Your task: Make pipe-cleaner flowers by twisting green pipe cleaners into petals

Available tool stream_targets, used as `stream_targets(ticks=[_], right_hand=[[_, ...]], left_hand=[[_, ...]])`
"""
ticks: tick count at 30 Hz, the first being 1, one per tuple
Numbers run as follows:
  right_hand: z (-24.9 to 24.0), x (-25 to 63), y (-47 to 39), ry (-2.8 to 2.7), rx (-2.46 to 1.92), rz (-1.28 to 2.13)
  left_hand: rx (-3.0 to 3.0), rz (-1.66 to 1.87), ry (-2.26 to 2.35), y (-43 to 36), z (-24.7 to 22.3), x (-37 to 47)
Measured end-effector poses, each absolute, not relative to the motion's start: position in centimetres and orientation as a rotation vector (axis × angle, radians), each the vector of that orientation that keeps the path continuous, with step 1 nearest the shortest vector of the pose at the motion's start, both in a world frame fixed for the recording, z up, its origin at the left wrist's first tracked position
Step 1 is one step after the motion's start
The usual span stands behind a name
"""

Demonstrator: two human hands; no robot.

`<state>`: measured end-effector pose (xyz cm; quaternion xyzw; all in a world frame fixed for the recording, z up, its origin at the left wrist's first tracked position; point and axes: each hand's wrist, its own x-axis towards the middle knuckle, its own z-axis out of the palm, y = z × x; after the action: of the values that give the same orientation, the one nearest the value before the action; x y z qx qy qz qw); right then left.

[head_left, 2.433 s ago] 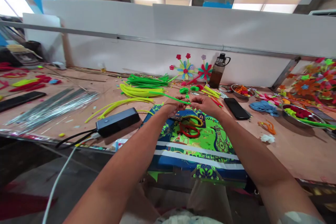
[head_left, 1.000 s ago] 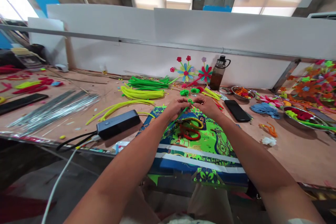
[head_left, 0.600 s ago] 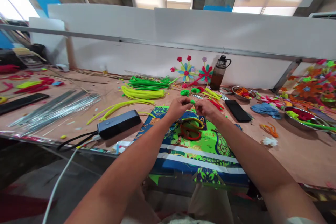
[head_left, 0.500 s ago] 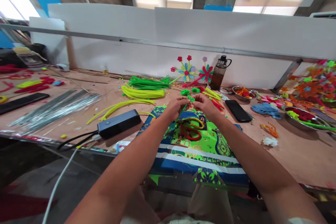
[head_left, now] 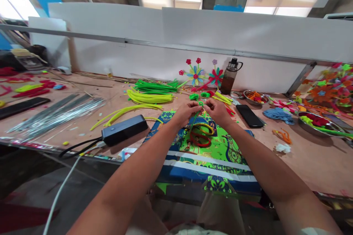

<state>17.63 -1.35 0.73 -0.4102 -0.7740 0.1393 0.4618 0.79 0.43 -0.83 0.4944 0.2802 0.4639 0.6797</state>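
Observation:
My left hand (head_left: 187,113) and my right hand (head_left: 217,111) meet above a green patterned board (head_left: 217,158), fingers of both pinched round a small green pipe cleaner (head_left: 201,103). It is curled at the top, and a green strand hangs below my left fingers. Scissors with red and yellow handles (head_left: 201,144) lie on the board just below the hands. Behind the fingers are small green curled pieces (head_left: 193,96).
Green stems (head_left: 157,86) and yellow stems (head_left: 150,97) lie behind on the left, near a black power bank (head_left: 125,130). A bottle (head_left: 228,79), flowers (head_left: 195,76), a phone (head_left: 249,116) and metal bowls (head_left: 317,126) stand or lie behind and right.
The hanging green strand has shifted to a steeper angle under my left hand. Both hands stay close together, with small finger movements around the green piece.

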Motion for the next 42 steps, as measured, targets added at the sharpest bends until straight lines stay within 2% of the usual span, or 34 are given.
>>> stream_targets(ticks=[4, 7, 9, 13, 17, 22, 25, 31, 33, 38, 42], right_hand=[[0.0, 17.4, -0.7, -1.726, -1.236, 0.827], [-0.3, 17.1, -0.4, -1.588, -1.202, 1.138], [-0.2, 16.9, -0.5, -1.575, -1.119, 1.104], [0.3, 17.0, -1.0, -1.738, -0.991, 0.76], [0.5, 17.4, -1.3, -1.872, -0.92, 0.521], [0.7, 17.8, -1.2, -1.919, -0.932, 0.378], [0.6, 17.7, -0.9, -1.884, -1.002, 0.489], [-0.5, 17.7, 0.0, -1.551, -1.265, 1.226], [-0.6, 17.8, 0.1, -1.566, -1.297, 1.19], [0.5, 17.5, -0.7, -1.691, -1.243, 0.789], [1.0, 16.4, -1.6, -1.575, -1.093, 0.924]], left_hand=[[1.593, 1.278, 0.84, 0.1, -1.0, 1.2], [1.634, 1.321, 0.918, 0.1, -1.0, 1.3], [1.44, 1.259, 0.856, 0.4, -1.1, 1.2], [1.116, 1.078, 0.715, 1.0, -1.1, 0.8], [0.935, 0.985, 0.677, 1.0, -0.8, 0.7], [0.844, 0.943, 0.67, 0.7, -0.7, 0.9], [0.98, 1.043, 0.645, 0.5, -1.0, 1.2], [1.622, 1.345, 0.942, -0.6, -1.1, 1.9], [1.725, 1.337, 0.998, -0.7, -1.0, 1.9], [1.595, 1.173, 0.872, 0.2, -1.0, 1.4], [1.321, 1.242, 0.824, 0.8, -0.8, 0.9]])
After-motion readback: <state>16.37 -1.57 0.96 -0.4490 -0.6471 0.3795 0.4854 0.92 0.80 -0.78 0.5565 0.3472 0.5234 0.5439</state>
